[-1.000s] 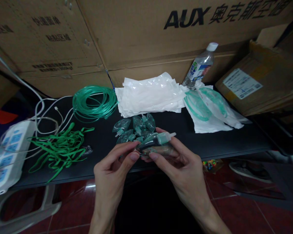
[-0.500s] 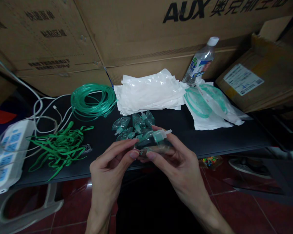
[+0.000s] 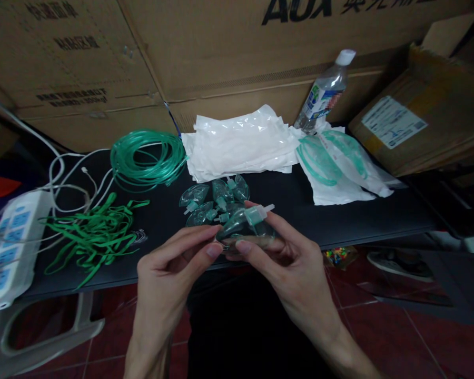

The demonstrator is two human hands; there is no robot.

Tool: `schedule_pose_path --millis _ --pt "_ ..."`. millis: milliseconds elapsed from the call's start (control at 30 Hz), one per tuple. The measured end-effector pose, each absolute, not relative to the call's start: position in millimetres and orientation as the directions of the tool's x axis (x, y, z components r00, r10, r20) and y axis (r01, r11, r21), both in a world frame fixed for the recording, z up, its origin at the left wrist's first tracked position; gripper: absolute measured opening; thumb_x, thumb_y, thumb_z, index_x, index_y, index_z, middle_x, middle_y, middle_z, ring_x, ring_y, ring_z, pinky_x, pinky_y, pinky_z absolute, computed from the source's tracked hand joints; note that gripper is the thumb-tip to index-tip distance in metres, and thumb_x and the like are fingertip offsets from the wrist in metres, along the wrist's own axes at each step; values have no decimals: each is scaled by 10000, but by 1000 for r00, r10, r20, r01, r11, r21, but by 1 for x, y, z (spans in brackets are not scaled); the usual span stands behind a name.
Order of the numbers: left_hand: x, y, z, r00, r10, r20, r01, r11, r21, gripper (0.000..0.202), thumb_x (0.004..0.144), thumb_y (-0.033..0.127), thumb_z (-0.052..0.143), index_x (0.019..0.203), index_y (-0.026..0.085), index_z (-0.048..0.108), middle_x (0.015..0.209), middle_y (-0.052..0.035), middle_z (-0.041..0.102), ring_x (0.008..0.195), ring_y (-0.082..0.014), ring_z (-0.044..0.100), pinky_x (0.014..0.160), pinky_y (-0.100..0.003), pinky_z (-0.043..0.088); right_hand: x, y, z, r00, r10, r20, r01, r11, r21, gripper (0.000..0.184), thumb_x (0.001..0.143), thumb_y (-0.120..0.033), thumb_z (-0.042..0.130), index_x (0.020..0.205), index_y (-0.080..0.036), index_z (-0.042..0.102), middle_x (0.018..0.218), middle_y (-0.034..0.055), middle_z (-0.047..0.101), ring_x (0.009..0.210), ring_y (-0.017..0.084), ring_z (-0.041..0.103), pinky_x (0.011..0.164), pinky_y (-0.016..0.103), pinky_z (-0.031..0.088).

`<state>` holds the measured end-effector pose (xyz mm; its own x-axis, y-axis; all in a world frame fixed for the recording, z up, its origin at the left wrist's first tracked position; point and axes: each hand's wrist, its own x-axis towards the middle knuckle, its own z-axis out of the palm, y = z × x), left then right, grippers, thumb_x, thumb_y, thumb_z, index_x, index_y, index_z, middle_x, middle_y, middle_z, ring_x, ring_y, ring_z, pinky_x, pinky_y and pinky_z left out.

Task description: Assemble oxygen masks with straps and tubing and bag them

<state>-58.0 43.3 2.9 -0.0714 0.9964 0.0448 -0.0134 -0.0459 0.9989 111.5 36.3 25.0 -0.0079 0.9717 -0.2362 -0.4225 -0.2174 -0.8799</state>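
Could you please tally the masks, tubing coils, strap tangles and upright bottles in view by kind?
Held mask: 1
Masks on the black tabletop: 5 visible, one partly hidden
Coil of green tubing: 1
Tangle of green straps: 1
Bottle: 1
Total: 9

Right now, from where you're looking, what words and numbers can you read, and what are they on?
"AUX", tops cut off: on the big carton; Chinese beside it is cut off too.
"快递面单": same carton, upper left.
"粘贴区域": same carton, just below that.
"300kg", blurry, I think: in small print lower down there; the rest is unreadable.
Bottle label: too small, partly pixelated.
White label on the smaller box: too small.
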Motion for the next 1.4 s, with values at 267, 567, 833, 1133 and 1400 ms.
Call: schedule_pose_path --millis 267,567,833,1133,1400 --pt "-54 42 9 -78 997 23 30 -20 999 193 824 241 863 957 381 852 958 45 823 876 -115 762 756 -135 600 113 35 26 -30 964 -264 -480 -246 -842 568 746 -170 921 1267 -267 716 860 -11 866 804 205 842 814 273 684" --pt "-47 42 14 -90 995 -38 64 44 997 174 792 292 885 951 355 855 910 34 815 843 -123 753 742 -154 593 115 34 21 -62 963 -264 -537 -255 -804 571 808 -180 887 1330 -289 685 924 -7 868 852 213 841 843 325 689" --pt "-45 41 15 -123 991 -59 74 69 995 168 761 300 897 916 351 858 948 18 838 854 -149 781 722 -170 620 115 37 23 -43 964 -261 -554 -240 -797 545 771 -94 890 1251 -291 724 858 -36 865 833 171 839 811 217 669" --pt "-45 35 20 -155 988 -3 200 34 979 174 803 282 862 922 407 841 997 64 845 905 -170 808 855 -235 653 111 33 32 73 948 -310 -496 -235 -836 562 693 -67 925 1196 -246 748 818 -23 861 789 197 841 739 189 678" --pt "-45 35 21 -144 989 -45 204 74 976 157 755 288 888 883 371 849 976 33 848 898 -203 816 856 -268 664 116 35 36 33 948 -316 -523 -253 -814 562 677 -45 924 1179 -231 752 795 -20 858 761 210 841 733 231 694"
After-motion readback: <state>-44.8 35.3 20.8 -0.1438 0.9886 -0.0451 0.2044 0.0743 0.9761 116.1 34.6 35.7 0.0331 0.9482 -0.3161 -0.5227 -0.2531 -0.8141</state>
